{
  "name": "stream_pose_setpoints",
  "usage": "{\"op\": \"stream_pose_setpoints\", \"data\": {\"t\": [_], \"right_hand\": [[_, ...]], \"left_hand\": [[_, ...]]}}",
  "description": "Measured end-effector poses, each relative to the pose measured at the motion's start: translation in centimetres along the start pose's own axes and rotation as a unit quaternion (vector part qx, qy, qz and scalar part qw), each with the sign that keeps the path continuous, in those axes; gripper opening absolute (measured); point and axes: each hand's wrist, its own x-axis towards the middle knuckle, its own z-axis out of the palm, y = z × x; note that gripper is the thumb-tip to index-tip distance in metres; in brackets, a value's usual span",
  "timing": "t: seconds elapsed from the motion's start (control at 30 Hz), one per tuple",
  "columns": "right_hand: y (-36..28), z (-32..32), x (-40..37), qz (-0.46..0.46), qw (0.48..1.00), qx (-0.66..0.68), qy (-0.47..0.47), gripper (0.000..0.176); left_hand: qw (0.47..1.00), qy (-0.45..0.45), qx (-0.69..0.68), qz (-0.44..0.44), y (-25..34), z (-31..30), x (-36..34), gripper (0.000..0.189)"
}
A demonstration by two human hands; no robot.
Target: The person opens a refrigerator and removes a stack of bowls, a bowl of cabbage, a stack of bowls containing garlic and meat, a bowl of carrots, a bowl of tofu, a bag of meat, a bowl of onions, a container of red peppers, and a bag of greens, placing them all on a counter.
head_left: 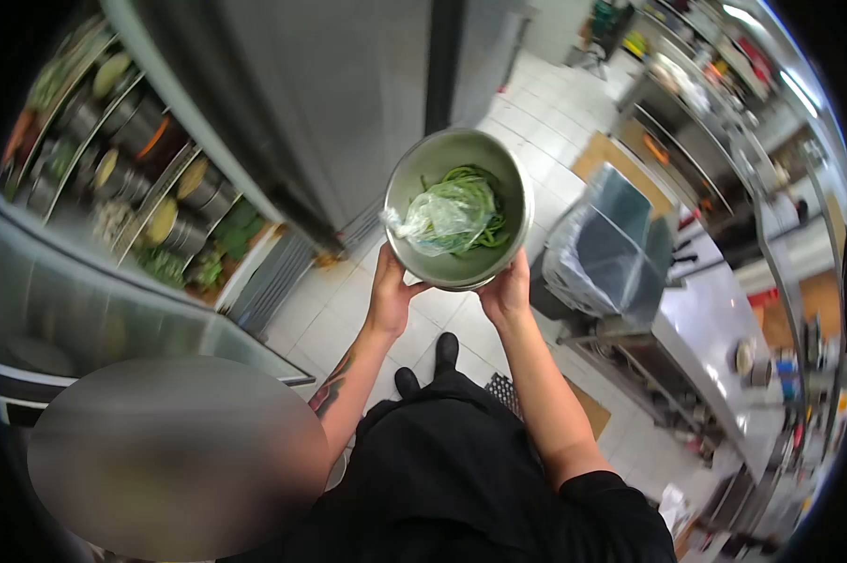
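A round metal bowl [409, 169] is held out in front of me with both hands. Inside it lie long green vegetable strips [475, 178], perhaps green beans, and a clear plastic bag [442, 218] knotted at its left end. My left hand [391, 296] grips the bowl's lower left side, its fingers partly hidden beneath. On the lower right side my right hand [508, 291] is closed around the bowl, with its fingers also tucked underneath. Something white shows under the bowl by my left thumb.
To the left stands an open fridge [142, 178] with shelves of metal containers and greens; its glass door [161, 310] swings toward me. A lined bin [597, 253] is at right, by a metal counter [714, 328]. White tiles [433, 310] cover the floor.
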Motion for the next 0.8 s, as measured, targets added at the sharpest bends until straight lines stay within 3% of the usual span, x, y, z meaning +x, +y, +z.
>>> {"op": "stream_pose_setpoints", "data": {"t": [0.07,0.2,0.3,0.33,0.4,0.57,0.7,0.8], "right_hand": [[-1.2,-0.8,-2.9,-0.017,0.999,0.015,0.041,0.05],[-4.1,-7.9,-5.5,-0.048,0.996,0.037,0.065,0.048],[-7.3,-10.4,-8.8,-0.08,0.99,0.043,0.11,0.049],[-8.2,-11.9,-9.7,-0.098,0.986,0.018,0.131,0.065],[-10.2,-15.0,-11.6,-0.094,0.983,0.022,0.153,0.064],[-16.9,-24.0,-16.4,-0.09,0.98,0.016,0.179,0.066],[-22.4,-32.1,-19.2,-0.118,0.977,-0.007,0.176,0.079],[-27.3,-36.5,-21.3,-0.104,0.968,0.009,0.228,0.078]], "left_hand": [[0.996,-0.043,-0.009,-0.073,-0.2,1.5,-0.6,0.07],[0.987,-0.102,0.035,-0.121,-0.9,9.4,-0.2,0.085],[0.971,-0.168,0.01,-0.171,-3.0,13.5,-0.4,0.084],[0.969,-0.167,0.009,-0.181,-3.6,15.6,-0.6,0.087],[0.961,-0.192,0.011,-0.2,-5.5,19.4,-1.0,0.086],[0.944,-0.21,-0.026,-0.253,-12.6,29.3,-2.4,0.086],[0.931,-0.218,-0.076,-0.281,-20.2,36.7,-2.8,0.084],[0.925,-0.233,-0.112,-0.277,-25.3,42.6,-2.1,0.077]]}}
